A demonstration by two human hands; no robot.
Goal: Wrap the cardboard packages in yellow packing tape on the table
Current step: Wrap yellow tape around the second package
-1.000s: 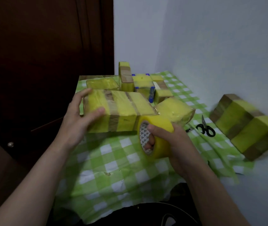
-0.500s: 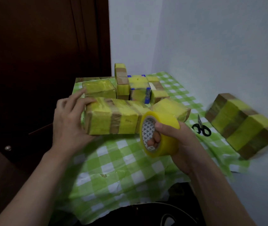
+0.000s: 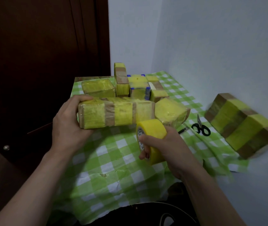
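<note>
- Left hand grasps the left end of the package, with fingers over the top edge and thumb under the front face.
- The package is mid-table above the cloth, long axis running left to right across my view. It looks lifted off the cloth, but I can't confirm that.
- It has yellow bands with bare brown strips between them, so I judge the wrap part done.
- Right hand is clenched on the roll, fingers curled into the core and thumb across the near rim.
- Key relation: the roll sits just below and in front of the package's right end, close to it. I can't tell whether they touch.
- The right hand is the nearer one to that end; the left hand is at the opposite end.
- I can't tell if a strand of tape runs from roll to package.
- Next, my guess: take the roll round the short way, across the long axis, over a bare strip, while the left hand steadies or turns the package.
- Risk: the yellow package, touching or just beside the right end, could crowd the roll's path.
- Scissors lie on the cloth near the right hand, ready for the cut.
- Back packages are behind, and the big package is well apart at far right.
</note>
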